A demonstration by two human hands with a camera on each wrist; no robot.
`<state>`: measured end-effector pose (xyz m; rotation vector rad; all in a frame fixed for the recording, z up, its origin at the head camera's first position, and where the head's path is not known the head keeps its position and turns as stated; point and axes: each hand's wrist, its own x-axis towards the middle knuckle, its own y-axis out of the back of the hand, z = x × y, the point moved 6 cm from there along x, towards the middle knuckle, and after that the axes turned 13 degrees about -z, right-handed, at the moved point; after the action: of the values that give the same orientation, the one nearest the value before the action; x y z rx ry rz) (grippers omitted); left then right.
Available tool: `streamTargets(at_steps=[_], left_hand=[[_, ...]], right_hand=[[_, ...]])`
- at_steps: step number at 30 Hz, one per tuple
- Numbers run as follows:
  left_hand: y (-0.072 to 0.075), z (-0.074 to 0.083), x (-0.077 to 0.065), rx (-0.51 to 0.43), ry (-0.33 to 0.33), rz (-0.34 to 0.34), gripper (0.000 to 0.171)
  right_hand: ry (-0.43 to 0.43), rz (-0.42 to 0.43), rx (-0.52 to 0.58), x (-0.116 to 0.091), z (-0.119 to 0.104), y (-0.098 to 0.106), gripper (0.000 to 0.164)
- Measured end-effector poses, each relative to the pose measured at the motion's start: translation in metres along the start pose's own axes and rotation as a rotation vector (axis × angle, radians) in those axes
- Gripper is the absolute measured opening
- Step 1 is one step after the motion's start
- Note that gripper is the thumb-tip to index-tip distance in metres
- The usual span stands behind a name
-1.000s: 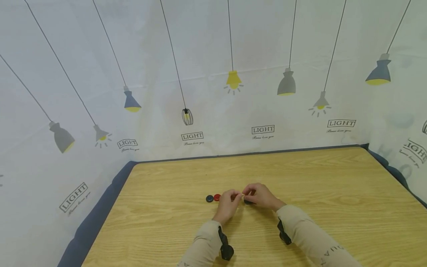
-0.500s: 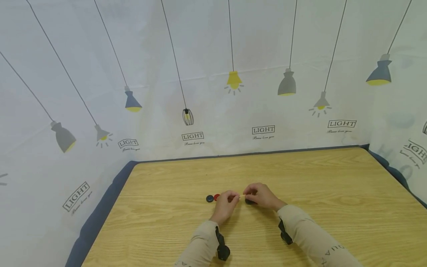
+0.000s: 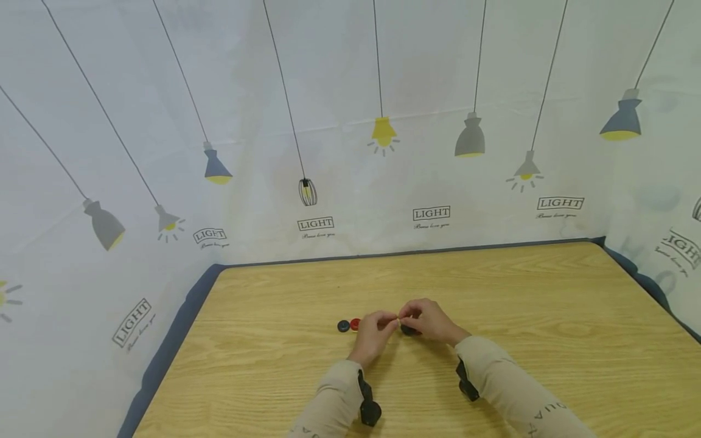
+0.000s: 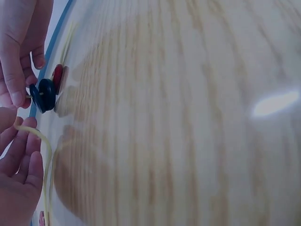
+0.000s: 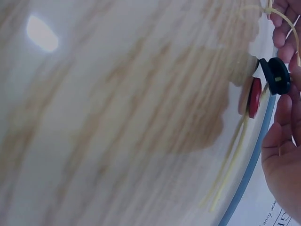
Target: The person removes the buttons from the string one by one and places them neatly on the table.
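Observation:
In the head view my left hand (image 3: 374,334) and right hand (image 3: 429,321) meet fingertip to fingertip above the table. The left thumb and fingers pinch a thin yellow cord (image 4: 48,155), which hangs down in a curve in the left wrist view. The right fingertips pinch at the cord beside two round dark discs (image 4: 43,95), like large buttons; a bit of yellow shows at the middle of one. A red disc (image 5: 255,98) stands close by, and two strands of cord (image 5: 225,165) trail from it. Fingers partly hide the cord between the hands.
Left of the hands, a dark blue disc (image 3: 343,326) and a red disc (image 3: 355,324) lie side by side on the wood-grain table (image 3: 263,365). A white cloth printed with lamps (image 3: 350,164) encloses the table's back and sides.
Half a second ago my left hand was drawn leftward, with cord visible between the hands. It has moved back right, and the fingertips meet again. My right hand has hardly moved.

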<state>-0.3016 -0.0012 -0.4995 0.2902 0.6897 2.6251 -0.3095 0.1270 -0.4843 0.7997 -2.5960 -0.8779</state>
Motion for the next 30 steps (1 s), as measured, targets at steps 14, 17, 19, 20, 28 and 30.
streamTargets(at_steps=[14,17,19,20,28,30], left_hand=[[0.001,0.003,-0.001,0.019,0.032,0.041,0.012],[0.001,0.005,-0.001,0.020,0.028,0.046,0.012],[0.001,0.005,-0.002,0.017,0.026,0.048,0.012],[0.001,0.006,-0.002,0.016,0.025,0.050,0.012],[0.001,0.005,-0.002,-0.006,0.028,0.058,0.012],[0.001,0.005,-0.002,-0.011,0.035,0.059,0.012]], right_hand=[[0.008,-0.008,0.016,-0.002,0.003,0.000,0.005],[-0.007,-0.013,0.026,-0.003,0.005,0.001,0.010],[-0.025,-0.023,0.027,-0.003,0.007,0.001,0.015],[-0.038,-0.032,0.029,-0.003,0.009,0.000,0.019],[-0.076,-0.084,-0.019,-0.002,0.014,-0.007,0.032],[-0.066,-0.088,-0.030,-0.002,0.013,-0.007,0.030]])
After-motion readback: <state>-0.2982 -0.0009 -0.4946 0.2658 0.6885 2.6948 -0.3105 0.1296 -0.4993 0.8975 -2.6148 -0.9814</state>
